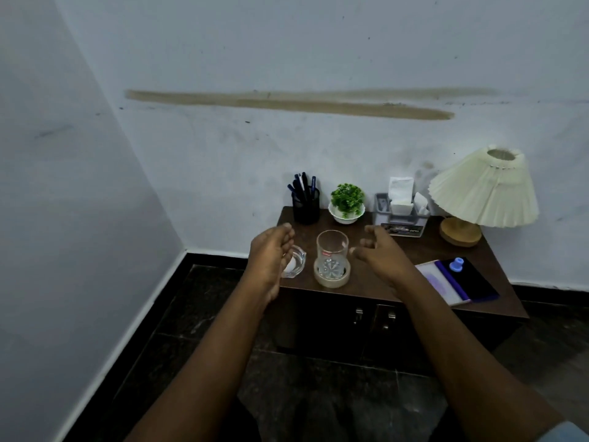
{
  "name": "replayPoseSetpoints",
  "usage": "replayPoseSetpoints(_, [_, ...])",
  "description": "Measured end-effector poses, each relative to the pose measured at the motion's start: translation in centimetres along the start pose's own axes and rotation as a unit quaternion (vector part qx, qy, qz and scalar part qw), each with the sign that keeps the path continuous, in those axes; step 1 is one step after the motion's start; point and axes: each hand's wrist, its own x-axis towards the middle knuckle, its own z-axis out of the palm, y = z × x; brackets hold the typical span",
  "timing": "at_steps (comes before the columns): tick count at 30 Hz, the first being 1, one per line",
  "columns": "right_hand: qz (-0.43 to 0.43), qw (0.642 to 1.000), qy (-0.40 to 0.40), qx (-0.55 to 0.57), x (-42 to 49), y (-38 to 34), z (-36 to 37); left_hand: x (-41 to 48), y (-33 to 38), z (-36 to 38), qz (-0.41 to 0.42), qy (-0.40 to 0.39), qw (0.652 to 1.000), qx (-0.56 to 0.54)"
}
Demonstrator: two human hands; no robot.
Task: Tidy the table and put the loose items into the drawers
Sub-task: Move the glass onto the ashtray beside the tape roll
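Note:
A clear drinking glass (332, 250) stands upright on a round beige coaster (331, 280) near the front of a small dark wooden table (398, 282). My left hand (271, 253) hovers open just left of the glass, in front of a small glass dish (296, 256) with something white in it. My right hand (381, 252) is open just right of the glass, fingers spread, not touching it. Right of that hand lies a notebook (459, 282) with a small blue object (456, 264) on top. Two drawer handles (373, 315) show on the dark front below.
Along the back wall stand a black pen holder (306, 204), a small green plant in a white bowl (346, 202), a tissue and organiser box (402, 205) and a pleated table lamp (483, 193). The wall corner lies to the left; dark floor tiles lie below.

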Motion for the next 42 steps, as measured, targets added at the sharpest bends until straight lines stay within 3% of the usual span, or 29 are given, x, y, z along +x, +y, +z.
replayPoseSetpoints(4, [0.016, 0.999, -0.036, -0.021, 1.6, 2.8, 2.4, 2.5, -2.7, -3.0, -0.015, 0.047, 0.997, 0.066])
replayPoseSetpoints(9, [0.011, 0.997, -0.057, 0.044, 3.5, 5.5, 4.2, 5.9, -2.7, -3.3, 0.063, 0.072, 0.973, 0.211])
replayPoseSetpoints(14, [-0.019, 0.996, -0.049, 0.065, 4.5, 6.3, 5.6, 7.5, -5.8, -3.8, 0.097, 0.045, 0.900, 0.422])
replayPoseSetpoints(17, [-0.041, 0.997, -0.033, 0.063, 4.7, 6.7, 6.4, 8.4, -6.7, -3.5, 0.075, 0.023, 0.853, 0.515])
replayPoseSetpoints(24, [-0.051, 0.995, -0.025, 0.079, 5.7, 6.3, 6.2, 9.6, -8.4, -1.5, 0.021, 0.083, 0.817, 0.570])
replayPoseSetpoints(29, [-0.036, 0.989, -0.034, 0.139, 6.6, 4.9, 4.9, 10.0, -8.4, -1.0, -0.013, 0.102, 0.832, 0.545])
replayPoseSetpoints(34, [-0.026, 0.977, 0.014, 0.213, 6.5, 3.2, 3.5, 10.0, -7.3, 0.2, 0.122, 0.125, 0.826, 0.535])
replayPoseSetpoints(38, [-0.044, 0.962, 0.110, 0.246, 6.8, 2.4, 1.8, 8.9, -8.0, 2.6, 0.212, 0.053, 0.797, 0.563])
replayPoseSetpoints(42, [-0.093, 0.951, 0.201, 0.216, 7.0, 1.7, -0.3, 8.3, -9.8, 5.6, 0.239, -0.010, 0.778, 0.581])
